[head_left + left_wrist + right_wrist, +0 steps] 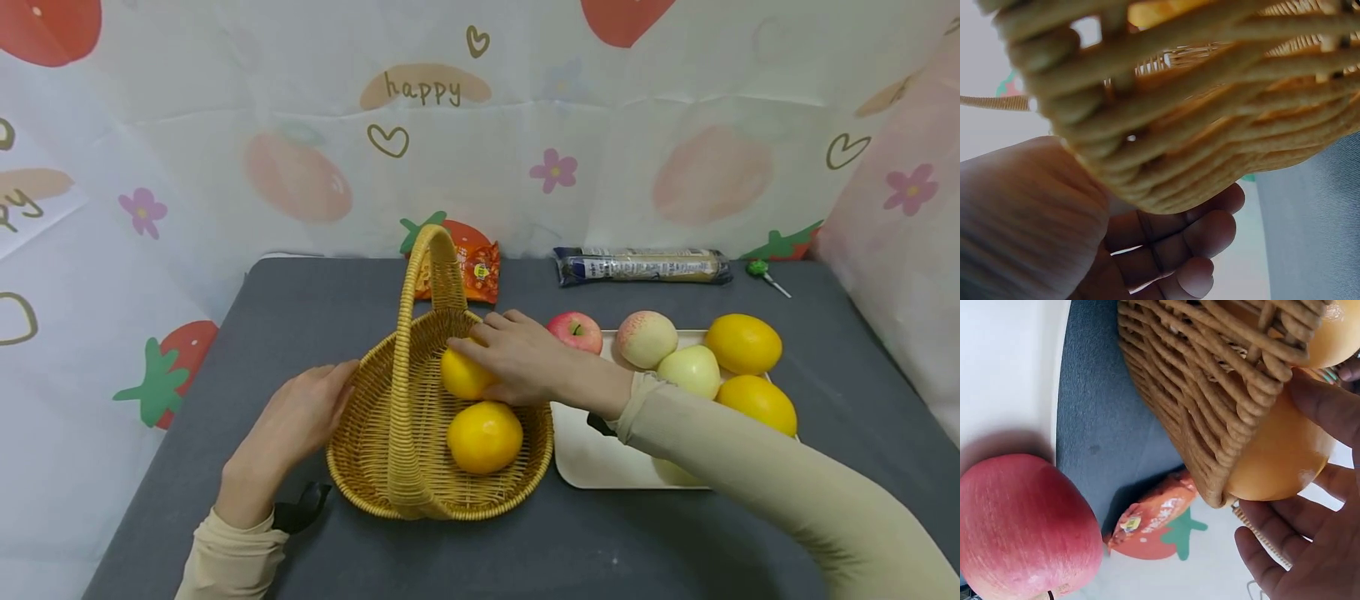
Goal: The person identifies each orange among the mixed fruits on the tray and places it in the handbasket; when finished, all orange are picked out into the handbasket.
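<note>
Here's the right hand (525,354) gripping a yellow fruit (463,375) at the basket's (365,433) mouth, just beyond a second fruit (485,437), the left hand (303,412) touching the left rim, grip unclear.

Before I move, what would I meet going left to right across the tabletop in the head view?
Left hand, wicker basket, red apple, peach, upper pale green fruit, lollipop.
</note>
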A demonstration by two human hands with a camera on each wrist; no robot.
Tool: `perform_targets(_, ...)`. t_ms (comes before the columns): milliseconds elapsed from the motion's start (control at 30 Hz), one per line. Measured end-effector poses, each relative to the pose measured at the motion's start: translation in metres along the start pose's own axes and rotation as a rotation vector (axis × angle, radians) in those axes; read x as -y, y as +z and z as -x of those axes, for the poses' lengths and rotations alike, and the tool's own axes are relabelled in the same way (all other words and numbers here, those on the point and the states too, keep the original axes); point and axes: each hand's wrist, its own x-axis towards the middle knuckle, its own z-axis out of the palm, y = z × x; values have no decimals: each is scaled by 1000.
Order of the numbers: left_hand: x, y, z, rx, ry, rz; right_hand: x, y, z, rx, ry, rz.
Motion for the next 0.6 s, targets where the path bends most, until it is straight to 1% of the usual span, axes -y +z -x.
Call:
perform_targets(200,-1,-1,0,9,-8,7,4,4,-2,77,-14,-22)
perform_targets(400,-1,-1,0,-1,-3,-5,6,8,0,86,-22,17)
perform_targets(600,0,-1,0,-4,3,-4,5,8,1,111,-7,-11)
